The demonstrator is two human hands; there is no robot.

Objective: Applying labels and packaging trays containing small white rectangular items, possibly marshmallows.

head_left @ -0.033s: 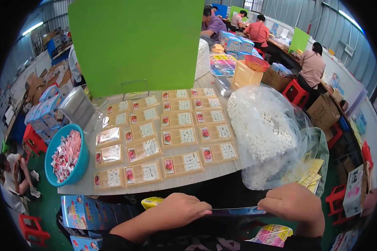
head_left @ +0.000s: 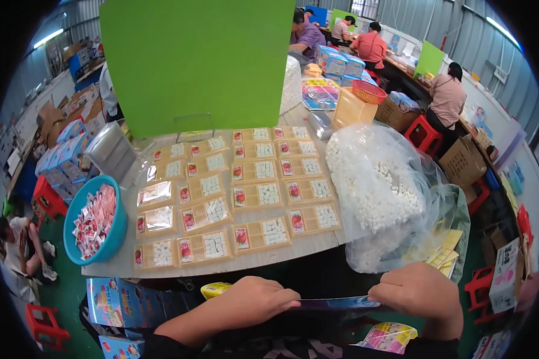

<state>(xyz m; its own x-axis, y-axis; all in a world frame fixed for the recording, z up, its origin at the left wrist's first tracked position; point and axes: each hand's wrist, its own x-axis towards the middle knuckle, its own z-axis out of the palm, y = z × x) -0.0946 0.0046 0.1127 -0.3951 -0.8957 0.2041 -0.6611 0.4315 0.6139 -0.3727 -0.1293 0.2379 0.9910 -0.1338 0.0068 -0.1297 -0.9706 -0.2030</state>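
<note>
A thin, flat blue packet [head_left: 335, 303] is lying edge-on between both hands, near the viewer and below the table edge [head_left: 317, 248]. The left hand [head_left: 254, 302] is pinching its left end with curled fingers pressed together; the right hand [head_left: 419, 293] is gripping its right end likewise. Farther off, rows of tan trays [head_left: 254, 197] filled with white pieces are covering the table, a clear bag of white pieces [head_left: 374, 185] is sitting right, and a blue basin [head_left: 93, 224] left.

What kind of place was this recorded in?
Probably a packing workshop: rows of trays filled with white pieces, a big bag of the same, and other workers seated along benches among cardboard boxes.
</note>
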